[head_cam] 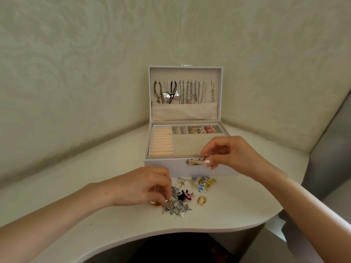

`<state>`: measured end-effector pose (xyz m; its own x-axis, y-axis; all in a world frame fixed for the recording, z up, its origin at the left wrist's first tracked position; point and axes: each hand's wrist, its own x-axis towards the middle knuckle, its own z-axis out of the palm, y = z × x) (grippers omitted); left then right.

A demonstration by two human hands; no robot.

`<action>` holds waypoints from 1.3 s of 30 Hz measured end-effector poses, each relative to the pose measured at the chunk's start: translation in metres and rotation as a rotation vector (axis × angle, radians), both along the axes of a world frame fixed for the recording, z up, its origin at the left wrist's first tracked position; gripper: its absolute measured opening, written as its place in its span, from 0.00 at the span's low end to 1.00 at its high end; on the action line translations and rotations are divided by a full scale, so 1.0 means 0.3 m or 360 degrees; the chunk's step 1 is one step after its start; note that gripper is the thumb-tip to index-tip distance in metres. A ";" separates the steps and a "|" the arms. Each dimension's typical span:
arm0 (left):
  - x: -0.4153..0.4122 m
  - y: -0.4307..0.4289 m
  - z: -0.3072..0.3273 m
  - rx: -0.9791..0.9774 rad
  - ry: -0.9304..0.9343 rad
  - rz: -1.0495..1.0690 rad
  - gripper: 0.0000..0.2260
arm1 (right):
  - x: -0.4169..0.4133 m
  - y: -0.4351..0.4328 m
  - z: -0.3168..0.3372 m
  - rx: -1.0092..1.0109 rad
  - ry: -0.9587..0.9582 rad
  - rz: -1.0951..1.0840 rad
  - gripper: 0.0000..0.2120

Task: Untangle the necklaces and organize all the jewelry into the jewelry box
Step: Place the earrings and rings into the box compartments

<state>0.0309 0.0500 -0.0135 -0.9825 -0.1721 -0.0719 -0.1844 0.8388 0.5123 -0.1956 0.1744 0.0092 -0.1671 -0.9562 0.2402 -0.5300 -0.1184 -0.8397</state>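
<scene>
A white jewelry box [163,167] stands open on the table, with several necklaces [187,92] hanging on hooks inside its lid. Its tray holds peach ring rolls [161,142] and small compartments with gold and pink pieces [202,129]. A loose pile of jewelry [182,198] lies in front of the box, with a gold ring [202,200] to its right. My left hand [150,186] reaches into the pile's left side, fingertips curled on a silver piece. My right hand [226,153] hovers at the box's front edge, pinching a small silver item beside the metal latch [195,161].
The white table [95,186] sits in a corner of pale patterned walls, and its curved front edge runs close below the pile. A grey upholstered surface [330,152] rises at the right. A colourful earring cluster [203,183] lies just under the box front.
</scene>
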 end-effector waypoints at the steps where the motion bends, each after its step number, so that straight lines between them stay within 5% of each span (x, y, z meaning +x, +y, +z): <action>1: 0.001 -0.001 -0.004 -0.0037 0.0011 0.0007 0.02 | -0.010 -0.007 0.008 0.0008 -0.0017 -0.0020 0.10; 9: -0.018 0.002 -0.012 -0.0316 0.0229 0.0138 0.03 | -0.076 -0.148 0.057 -0.0085 -0.0253 -0.0228 0.02; 15: -0.067 0.017 0.007 -0.0354 0.0425 0.0080 0.02 | -0.168 -0.324 0.058 0.0082 -0.0187 -0.0469 0.05; 22: -0.294 -0.127 0.125 -0.0199 0.0874 0.0586 0.04 | -0.160 -0.427 0.078 0.0149 -0.0382 -0.0267 0.05; 27: -0.436 -0.273 0.100 -0.0116 0.0772 0.0936 0.09 | -0.152 -0.453 0.075 0.0079 -0.0106 -0.0348 0.09; 39: -0.500 -0.325 0.067 0.0008 0.0744 0.0906 0.06 | -0.188 -0.471 0.042 0.0090 0.0324 -0.0433 0.04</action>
<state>-0.1192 -0.0474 0.0067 -0.6691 -0.6656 0.3306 -0.3520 0.6756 0.6478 -0.2521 0.0331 0.0217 -0.3718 -0.8960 0.2429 -0.6933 0.0940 -0.7145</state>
